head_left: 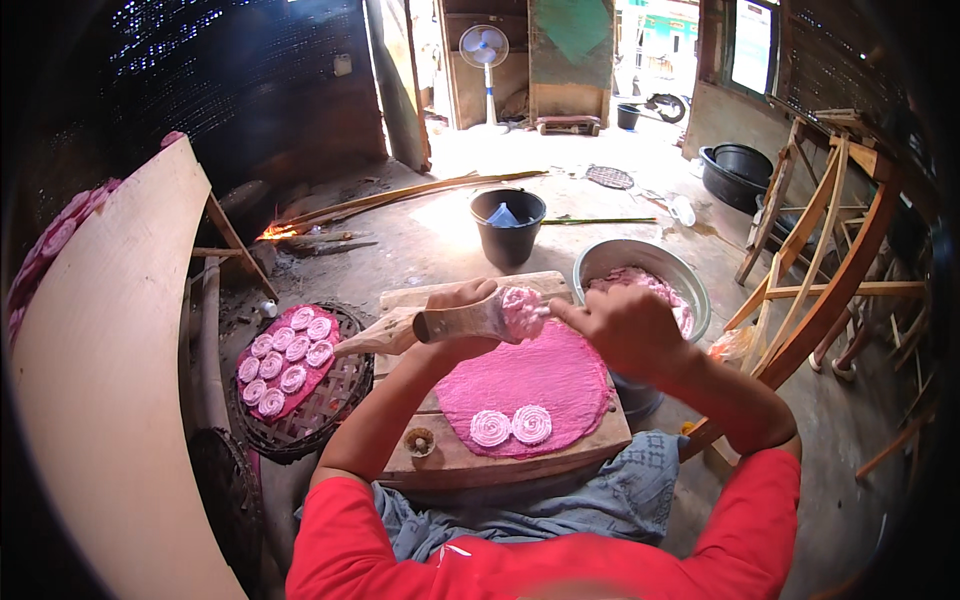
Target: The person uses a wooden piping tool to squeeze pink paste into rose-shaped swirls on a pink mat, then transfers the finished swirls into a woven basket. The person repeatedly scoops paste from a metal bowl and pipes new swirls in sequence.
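My left hand [462,295] is wrapped round a wooden-handled tool [385,333], which has a dark band and a broad pale end. A lump of soft pink dough [522,314] sits at that end. My right hand [635,325] is closed, its fingertips meeting the dough's right side at a small whitish bit; what they pinch is hard to make out. Below lies a round bright pink sheet [535,380] on a wooden board [405,465]. Two pale pink spiral rosettes [511,427] rest side by side on its near edge. Near the board's left corner stands a small brown cup-like object [420,441].
A metal basin [697,270] of pink dough stands right of the board, a black bucket [508,240] beyond it. Left, several rosettes [291,349] lie on a woven basket [343,408]. A pale panel [110,360] leans farther left; a fire [280,232] burns behind. A wooden frame [835,250] stands right.
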### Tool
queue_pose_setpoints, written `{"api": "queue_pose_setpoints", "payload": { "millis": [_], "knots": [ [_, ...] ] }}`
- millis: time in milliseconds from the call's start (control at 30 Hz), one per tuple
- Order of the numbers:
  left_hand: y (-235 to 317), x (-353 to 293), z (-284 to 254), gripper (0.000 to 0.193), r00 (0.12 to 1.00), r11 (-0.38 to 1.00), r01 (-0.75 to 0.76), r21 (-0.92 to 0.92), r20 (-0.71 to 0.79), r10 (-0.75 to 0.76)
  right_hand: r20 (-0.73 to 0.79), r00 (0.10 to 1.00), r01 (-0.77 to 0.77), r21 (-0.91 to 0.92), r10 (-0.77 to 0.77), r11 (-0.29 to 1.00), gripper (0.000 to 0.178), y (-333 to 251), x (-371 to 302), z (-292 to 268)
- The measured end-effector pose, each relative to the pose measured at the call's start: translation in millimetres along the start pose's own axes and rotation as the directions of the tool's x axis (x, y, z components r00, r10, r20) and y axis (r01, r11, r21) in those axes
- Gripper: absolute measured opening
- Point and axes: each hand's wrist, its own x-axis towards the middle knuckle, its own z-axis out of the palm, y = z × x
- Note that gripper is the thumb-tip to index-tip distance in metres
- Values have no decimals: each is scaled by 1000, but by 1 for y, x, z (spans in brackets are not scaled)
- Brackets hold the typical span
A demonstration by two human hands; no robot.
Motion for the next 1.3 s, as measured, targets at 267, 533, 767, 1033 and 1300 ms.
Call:
{"api": "queue_pose_setpoints", "payload": {
  "millis": [267,533,767,1033,1300],
  "knots": [
    [-65,-39,-10,26,994,956,42,292,-106,-11,-53,998,-33,37,35,999,34,-7,-8,-42],
    [-45,-40,-41,40,976,974,140,177,-189,-105,-144,986,68,-84,-80,994,37,-1,14,-45],
    [-38,-50,-34,27,980,991,74,112,-194,-52,-45,986,163,61,-160,985,36,-33,26,-43],
    [-91,-53,-22,12,950,921,25,389,-295,99,-130,989,-66,77,76,995,38,-8,10,-48],
    [-26,-45,-31,32,994,992,35,125,-104,-22,-110,992,75,137,-60,988,33,-21,19,-30]
  ]
}}
